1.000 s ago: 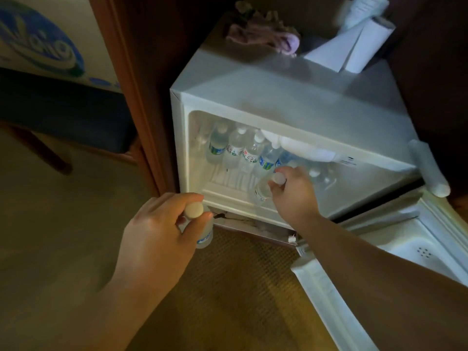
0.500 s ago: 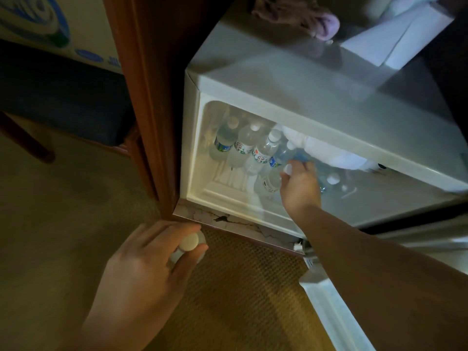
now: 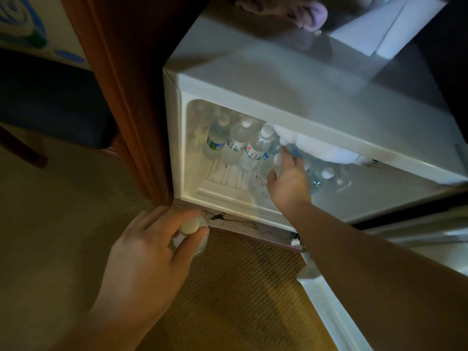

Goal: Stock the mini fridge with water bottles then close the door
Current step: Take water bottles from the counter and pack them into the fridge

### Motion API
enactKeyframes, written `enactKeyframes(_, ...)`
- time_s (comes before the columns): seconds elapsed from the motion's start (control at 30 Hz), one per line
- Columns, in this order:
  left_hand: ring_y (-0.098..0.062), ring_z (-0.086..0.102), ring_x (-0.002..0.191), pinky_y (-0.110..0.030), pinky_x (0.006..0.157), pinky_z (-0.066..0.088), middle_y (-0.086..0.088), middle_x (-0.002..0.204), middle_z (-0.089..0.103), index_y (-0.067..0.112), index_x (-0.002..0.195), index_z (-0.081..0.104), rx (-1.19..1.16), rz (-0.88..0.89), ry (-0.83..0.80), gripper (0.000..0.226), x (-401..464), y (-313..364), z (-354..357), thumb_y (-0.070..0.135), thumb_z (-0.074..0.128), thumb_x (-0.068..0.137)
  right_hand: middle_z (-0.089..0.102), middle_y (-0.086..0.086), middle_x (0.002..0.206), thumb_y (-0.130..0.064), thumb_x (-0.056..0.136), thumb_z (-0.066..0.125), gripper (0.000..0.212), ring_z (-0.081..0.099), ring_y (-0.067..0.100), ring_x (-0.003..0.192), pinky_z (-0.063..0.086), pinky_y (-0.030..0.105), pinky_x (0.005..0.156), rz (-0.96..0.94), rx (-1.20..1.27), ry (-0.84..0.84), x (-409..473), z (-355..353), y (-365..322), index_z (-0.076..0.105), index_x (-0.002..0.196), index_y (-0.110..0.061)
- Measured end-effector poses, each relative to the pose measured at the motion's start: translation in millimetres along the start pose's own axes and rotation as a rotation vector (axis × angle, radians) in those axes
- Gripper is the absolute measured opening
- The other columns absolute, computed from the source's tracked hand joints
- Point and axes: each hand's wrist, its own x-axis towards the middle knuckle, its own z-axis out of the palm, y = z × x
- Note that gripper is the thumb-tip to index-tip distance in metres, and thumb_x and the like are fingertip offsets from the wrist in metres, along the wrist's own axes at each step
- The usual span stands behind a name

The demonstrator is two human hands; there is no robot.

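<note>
The white mini fridge (image 3: 291, 79) stands open, its door (image 3: 326, 307) swung out at the lower right. Several clear water bottles (image 3: 238, 143) with white caps stand in a row at the back of the compartment. My right hand (image 3: 288, 183) reaches inside and grips a bottle (image 3: 263, 173) near the front, among the others. My left hand (image 3: 149, 259) holds another white-capped bottle (image 3: 190, 230) by its neck, upright, in front of the fridge's lower left corner and above the carpet.
A wooden cabinet post (image 3: 126, 97) stands right against the fridge's left side. A pinkish cloth (image 3: 291, 11) and white folded paper (image 3: 379, 31) lie on the fridge top. A dark chair seat (image 3: 50, 105) is at the left. Woven carpet (image 3: 240, 287) covers the floor.
My right hand has pushed its bottle deeper into the fridge. My left hand with its bottle sits lower in the view and nearer the fridge's base. The camera has leaned in closer.
</note>
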Motion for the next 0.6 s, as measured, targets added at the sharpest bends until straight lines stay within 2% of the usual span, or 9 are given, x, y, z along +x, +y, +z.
enactKeyframes(0.1, -0.009, 0.063, 0.082, -0.018, 0.064, 0.047, 0.013, 0.097, 0.069, 0.022, 0.108, 0.076, 0.027, 0.023, -0.016, 0.027, 9, 3, 1, 0.03, 0.08, 0.083, 0.034, 0.012, 0.156, -0.016, 0.098, 0.06, 0.075, 0.05, 0.032, 0.134, 0.043, 0.04, 0.11, -0.022, 0.047, -0.04, -9, 0, 2, 0.024, 0.163, -0.022)
enactKeyframes(0.17, -0.01, 0.065, 0.083, -0.021, 0.064, 0.051, 0.01, 0.1, 0.07, 0.02, 0.11, 0.076, 0.025, 0.038, -0.022, 0.029, 14, 4, 4, 0.032, 0.079, 0.084, 0.037, 0.01, 0.153, -0.016, 0.095, 0.063, 0.076, 0.051, 0.031, 0.131, 0.046, 0.041, 0.109, -0.035, 0.084, -0.021, -18, -4, 5, 0.027, 0.162, -0.024)
enactKeyframes(0.33, -0.014, 0.068, 0.085, -0.035, 0.064, 0.06, 0.005, 0.103, 0.072, 0.017, 0.113, 0.075, -0.007, 0.073, -0.015, 0.03, 28, 8, 16, 0.03, 0.077, 0.087, 0.049, -0.003, 0.139, -0.017, 0.096, 0.063, 0.053, 0.053, 0.015, 0.125, 0.05, 0.035, 0.104, -0.138, 0.2, 0.059, -64, -31, 8, 0.051, 0.147, -0.026)
enactKeyframes(0.4, -0.014, 0.069, 0.085, -0.036, 0.063, 0.061, 0.004, 0.105, 0.072, 0.017, 0.115, 0.074, -0.009, 0.089, -0.037, 0.032, 35, 10, 20, 0.033, 0.073, 0.088, 0.056, 0.0, 0.132, -0.011, 0.093, 0.065, 0.048, 0.055, 0.016, 0.122, 0.053, 0.033, 0.098, -0.234, 0.2, 0.158, -85, -45, 9, 0.059, 0.14, -0.02)
enactKeyframes(0.5, -0.015, 0.071, 0.086, -0.036, 0.064, 0.063, 0.001, 0.107, 0.072, 0.016, 0.117, 0.072, -0.04, 0.106, -0.076, 0.035, 47, 14, 29, 0.036, 0.07, 0.089, 0.064, 0.01, 0.114, -0.001, 0.088, 0.069, 0.035, 0.06, 0.028, 0.106, 0.052, 0.035, 0.088, -0.439, 0.165, 0.431, -102, -78, 3, 0.072, 0.121, -0.008)
enactKeyframes(0.6, -0.015, 0.071, 0.085, -0.037, 0.068, 0.063, 0.002, 0.105, 0.072, 0.017, 0.118, 0.072, -0.064, 0.101, -0.085, 0.034, 62, 18, 43, 0.035, 0.071, 0.089, 0.064, 0.017, 0.107, -0.005, 0.088, 0.069, 0.024, 0.061, 0.035, 0.098, 0.048, 0.044, 0.084, -0.549, 0.102, 0.65, -102, -124, -8, 0.075, 0.111, -0.005)
